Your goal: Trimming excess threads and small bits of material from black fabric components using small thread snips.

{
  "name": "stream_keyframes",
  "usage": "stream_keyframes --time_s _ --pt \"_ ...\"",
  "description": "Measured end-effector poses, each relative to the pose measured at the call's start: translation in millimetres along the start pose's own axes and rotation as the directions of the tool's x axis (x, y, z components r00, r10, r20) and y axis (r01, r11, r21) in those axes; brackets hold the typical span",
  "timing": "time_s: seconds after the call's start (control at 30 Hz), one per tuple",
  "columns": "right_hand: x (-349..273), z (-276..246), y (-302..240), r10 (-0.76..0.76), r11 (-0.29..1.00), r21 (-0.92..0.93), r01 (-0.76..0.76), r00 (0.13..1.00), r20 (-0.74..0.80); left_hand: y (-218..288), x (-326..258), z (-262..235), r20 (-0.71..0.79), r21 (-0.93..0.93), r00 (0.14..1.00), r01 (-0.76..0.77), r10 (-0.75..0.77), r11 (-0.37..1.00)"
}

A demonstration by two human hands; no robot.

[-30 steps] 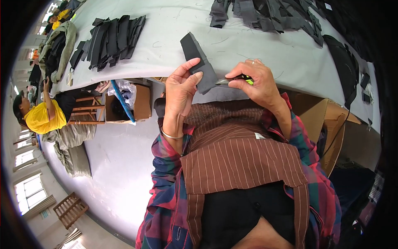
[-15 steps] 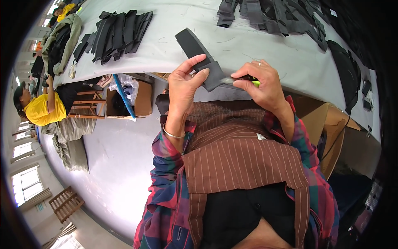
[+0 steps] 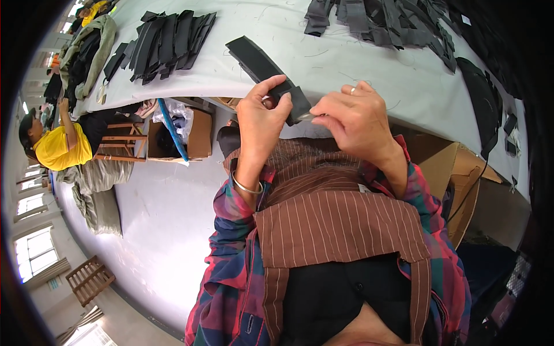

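Observation:
My left hand pinches the near end of a long black fabric strip that lies across the edge of the pale grey table. My right hand is closed around a small metal tool, its tip touching the strip's near end between the two hands. Most of the tool is hidden by my fingers. I wear a ring on the right hand and a bangle on the left wrist.
A fanned stack of black strips lies at the table's far left, and a loose heap of black pieces at the far right. A cardboard box stands under the table. A person in yellow sits at left.
My head has shifted, so the table sits lower in view. The green-handled part of the tool, seen earlier in my right hand, is now hidden by my fingers. Both hands stay on the strip.

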State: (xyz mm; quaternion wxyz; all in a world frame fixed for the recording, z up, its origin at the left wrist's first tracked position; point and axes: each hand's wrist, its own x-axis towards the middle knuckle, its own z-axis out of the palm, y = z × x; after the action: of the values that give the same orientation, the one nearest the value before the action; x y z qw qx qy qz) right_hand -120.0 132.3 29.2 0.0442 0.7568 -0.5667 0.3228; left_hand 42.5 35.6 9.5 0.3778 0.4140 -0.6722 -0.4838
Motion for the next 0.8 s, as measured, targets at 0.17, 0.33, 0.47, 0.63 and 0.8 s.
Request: stream_keyframes --time_s 0.17,0.33,0.47,0.63,0.8 --pt "3 6 -5 0.182 0.935 0.327 -0.138 0.977 -0.109 9 3 -5 0.081 -0.385 0.954 0.296 -0.288 0.874" --pt "5 3 -3 0.272 0.843 0.501 -0.198 0.959 -0.080 42 -7 -15 0.355 -0.402 0.893 0.414 -0.278 0.817" --pt "21 -10 5 0.480 0.552 0.752 -0.360 0.875 0.067 51 0 -46 0.387 0.285 0.887 0.146 -0.253 0.947" --pt "29 0 4 0.451 0.167 0.896 -0.411 0.840 0.301 36 1 -19 0.417 -0.434 0.905 0.112 0.089 0.894" --pt "24 9 19 0.541 0.497 0.752 -0.433 0.832 0.122 13 -1 -1 0.442 -0.643 0.894 0.375 -0.076 0.667"
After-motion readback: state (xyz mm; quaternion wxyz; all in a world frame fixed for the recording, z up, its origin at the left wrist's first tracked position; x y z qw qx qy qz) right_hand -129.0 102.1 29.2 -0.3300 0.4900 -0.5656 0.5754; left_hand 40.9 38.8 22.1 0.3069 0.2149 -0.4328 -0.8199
